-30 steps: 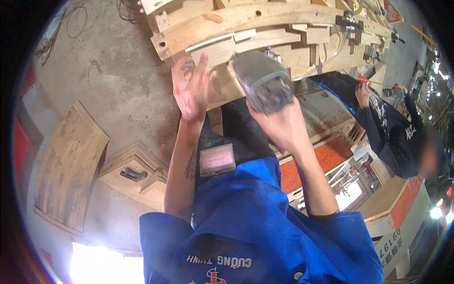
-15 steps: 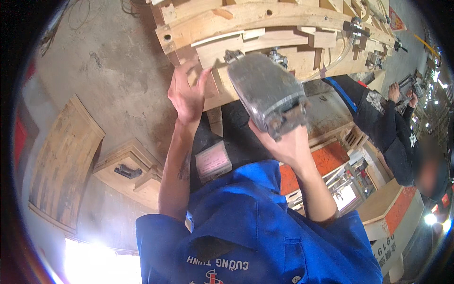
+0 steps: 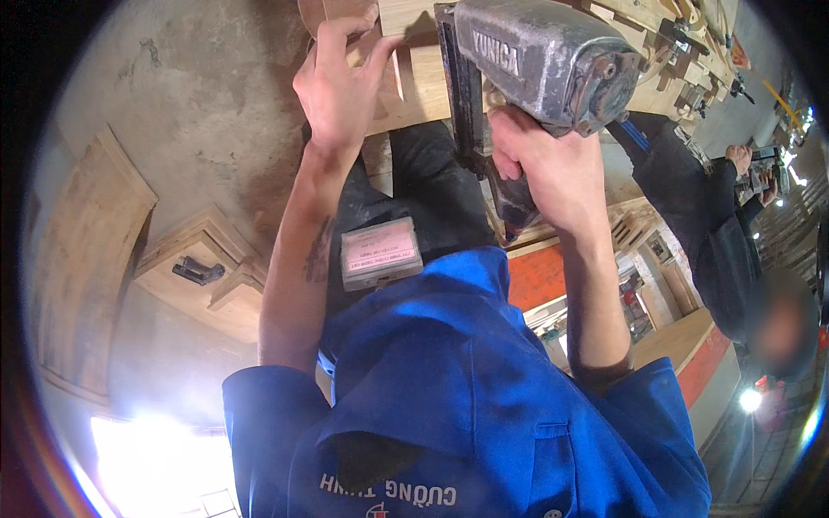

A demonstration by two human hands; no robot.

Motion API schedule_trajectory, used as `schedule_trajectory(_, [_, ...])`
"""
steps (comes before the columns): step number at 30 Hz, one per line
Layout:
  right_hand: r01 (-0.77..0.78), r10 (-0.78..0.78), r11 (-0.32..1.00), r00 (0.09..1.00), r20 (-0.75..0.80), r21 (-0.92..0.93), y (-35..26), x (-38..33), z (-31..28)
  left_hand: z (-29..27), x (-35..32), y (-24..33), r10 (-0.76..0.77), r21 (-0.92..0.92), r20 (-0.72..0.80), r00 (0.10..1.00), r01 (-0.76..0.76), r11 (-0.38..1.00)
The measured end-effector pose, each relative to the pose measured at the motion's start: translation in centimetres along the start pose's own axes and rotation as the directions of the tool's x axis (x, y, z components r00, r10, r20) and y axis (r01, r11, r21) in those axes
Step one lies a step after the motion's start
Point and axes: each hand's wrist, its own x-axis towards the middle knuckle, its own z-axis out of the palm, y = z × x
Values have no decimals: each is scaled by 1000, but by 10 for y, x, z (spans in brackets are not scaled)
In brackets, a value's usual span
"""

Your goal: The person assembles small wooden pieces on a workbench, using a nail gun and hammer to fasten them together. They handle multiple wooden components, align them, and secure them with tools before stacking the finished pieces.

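Nail gun [image 3: 553, 65], a chunky dark grey one, is up in the right hand [image 3: 553, 177], and that grip looks pretty solid: fingers wrapped around the handle, knuckles facing up, with the handle's butt poking out below the fist. Right forearm comes up almost straight from the lower edge, wrist fairly in line, so the tool's body sits above the hand with its rounded end cap off to the right and the dark magazine [image 3: 464, 99] running down on the left side. Left hand [image 3: 337, 91] is reaching up by the pale wooden workpiece [image 3: 423, 82], forearm leaning inward, thumb and fingers apart and loosely curled, not clenched. Can't really tell if the fingertips are touching the wood, though. Below, a small box with a pink label [image 3: 380, 249] rests against the dark trousers [image 3: 440, 181], just above the blue shirt [image 3: 414, 345]. Over to the right there's a co-worker in dark clothes [image 3: 704, 233].
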Motion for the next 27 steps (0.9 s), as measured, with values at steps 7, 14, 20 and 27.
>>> schedule_trajectory(7, [129, -130, 992, 991, -42, -7, 0, -8, 11, -3, -1, 1, -90, 27, 80, 993, 88, 996])
schedule_trajectory(14, [34, -33, 998, 999, -3, 56, -6, 6, 16, 1, 2, 1, 35, -110, -27, 999, -38, 993])
schedule_trajectory(20, [145, -144, 987, 989, 17, -71, -10, 13, 16, 5, -1, -5, 64, -146, -46, 997, -70, 987])
schedule_trajectory(27, [209, -192, 959, 976, 102, -190, -12, 11, -5, -5, 2, 12, 8, -120, 59, 998, -1, 993])
